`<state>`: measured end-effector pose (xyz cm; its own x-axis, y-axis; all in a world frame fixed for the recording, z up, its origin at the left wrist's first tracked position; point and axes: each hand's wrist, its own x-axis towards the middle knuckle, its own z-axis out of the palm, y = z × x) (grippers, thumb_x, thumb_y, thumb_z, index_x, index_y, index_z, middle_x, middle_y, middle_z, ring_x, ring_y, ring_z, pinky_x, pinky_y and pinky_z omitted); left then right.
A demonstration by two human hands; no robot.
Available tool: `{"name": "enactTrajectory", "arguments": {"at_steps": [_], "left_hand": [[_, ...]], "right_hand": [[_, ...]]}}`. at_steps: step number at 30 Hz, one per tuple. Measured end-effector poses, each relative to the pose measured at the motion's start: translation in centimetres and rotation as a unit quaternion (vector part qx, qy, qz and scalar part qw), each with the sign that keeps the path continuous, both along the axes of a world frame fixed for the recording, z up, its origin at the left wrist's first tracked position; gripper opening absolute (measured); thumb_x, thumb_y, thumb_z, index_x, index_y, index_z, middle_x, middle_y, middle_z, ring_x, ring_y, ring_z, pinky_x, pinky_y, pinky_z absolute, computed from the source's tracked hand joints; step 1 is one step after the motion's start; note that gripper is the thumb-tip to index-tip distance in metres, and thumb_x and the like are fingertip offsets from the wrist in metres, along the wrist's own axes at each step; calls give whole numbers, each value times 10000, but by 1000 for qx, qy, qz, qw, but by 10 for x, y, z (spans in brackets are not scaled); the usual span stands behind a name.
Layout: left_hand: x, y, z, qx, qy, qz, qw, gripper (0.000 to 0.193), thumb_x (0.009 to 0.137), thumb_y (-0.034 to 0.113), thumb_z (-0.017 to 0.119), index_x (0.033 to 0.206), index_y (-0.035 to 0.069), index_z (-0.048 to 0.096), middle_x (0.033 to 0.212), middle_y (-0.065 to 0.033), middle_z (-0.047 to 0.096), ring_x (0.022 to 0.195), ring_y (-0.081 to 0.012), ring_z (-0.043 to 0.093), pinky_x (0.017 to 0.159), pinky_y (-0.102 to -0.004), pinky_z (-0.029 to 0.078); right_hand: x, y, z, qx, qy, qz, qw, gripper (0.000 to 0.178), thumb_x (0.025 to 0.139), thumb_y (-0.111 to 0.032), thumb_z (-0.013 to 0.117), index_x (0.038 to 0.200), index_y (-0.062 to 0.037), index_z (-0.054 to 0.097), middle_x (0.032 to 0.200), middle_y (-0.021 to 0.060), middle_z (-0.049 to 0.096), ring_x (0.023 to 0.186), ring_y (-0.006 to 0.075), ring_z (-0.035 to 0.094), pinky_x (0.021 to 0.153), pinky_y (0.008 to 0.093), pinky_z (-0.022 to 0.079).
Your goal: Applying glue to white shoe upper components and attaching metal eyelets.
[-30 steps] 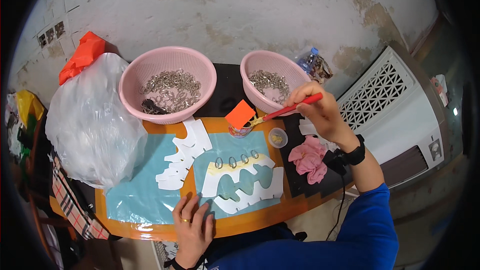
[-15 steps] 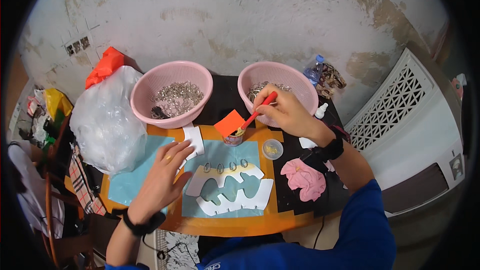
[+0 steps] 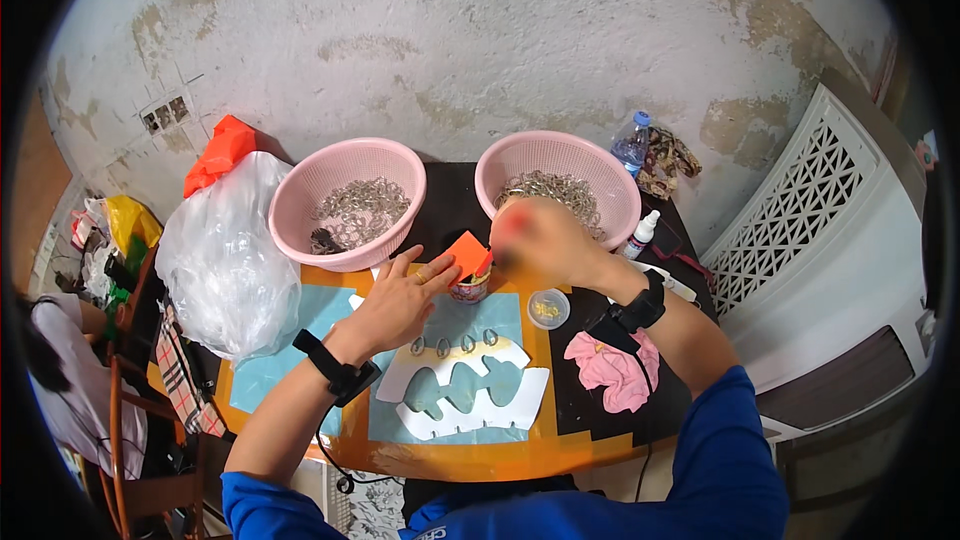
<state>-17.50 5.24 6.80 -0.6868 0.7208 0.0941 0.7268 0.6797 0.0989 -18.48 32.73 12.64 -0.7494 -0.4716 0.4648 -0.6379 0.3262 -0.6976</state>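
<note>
At the centre of the frame, both hands near a small cup

Just above mid-frame, the left hand [image 3: 405, 295] has its fingers spread apart, tips at the edge of an orange card [image 3: 467, 256] over the cup [image 3: 469, 292]; whether they press it I cannot tell; to the right, the right hand [image 3: 548, 240], blurred, is closed on a red handle [image 3: 516, 222] showing only as a smear; at lower centre, a white cutout [image 3: 400, 376] bearing four metal rings [image 3: 443, 347] lies on a blue sheet [image 3: 385, 427]; at upper centre, a pink basket [image 3: 612, 168] holds metal pieces.
</note>
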Motion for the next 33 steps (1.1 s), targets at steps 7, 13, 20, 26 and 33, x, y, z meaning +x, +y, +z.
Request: {"name": "enactTrajectory", "arguments": {"at_steps": [7,13,20,26,33], "left_hand": [[0,3,-1,50,-35,5,998,747,851,1,700,1548,153,475,1615,-67,432,1477,-416,333,1222,-541,307],[-6,-3,-6,103,-69,14,992,728,817,-78,693,1497,130,542,1576,-87,480,1464,-415,353,1232,-521,305],[-10,-1,-6,148,-81,2,986,631,820,-101,617,1420,95,616,1529,-108,520,1424,-426,390,1208,-518,343],[-15,2,-8,171,-28,-18,985,512,821,-102,600,1295,62,707,1390,-123,585,1316,-374,466,1137,-466,405],[-14,10,9,158,-53,1,986,575,725,-137,529,1230,44,736,1210,-120,635,1207,-341,500,1096,-424,417]], "right_hand": [[8,34,-13,-156,-17,-54,986,81,1008,-70,650,1027,-1,612,969,62,670,876,105,664,772,265,571],[28,54,-14,-287,-77,-101,950,152,1069,-115,571,1089,35,570,1052,109,641,980,201,709,878,357,654],[29,69,-36,-362,-118,-182,907,149,1067,-118,574,1074,31,576,1011,99,636,941,186,701,816,365,673],[29,72,-49,-426,-165,-166,874,183,1075,-185,576,1075,-2,582,998,84,639,904,168,689,798,350,666],[28,81,-42,-518,-227,-144,812,211,1078,-229,573,1154,-32,562,1076,87,642,994,181,668,914,363,617]]}}
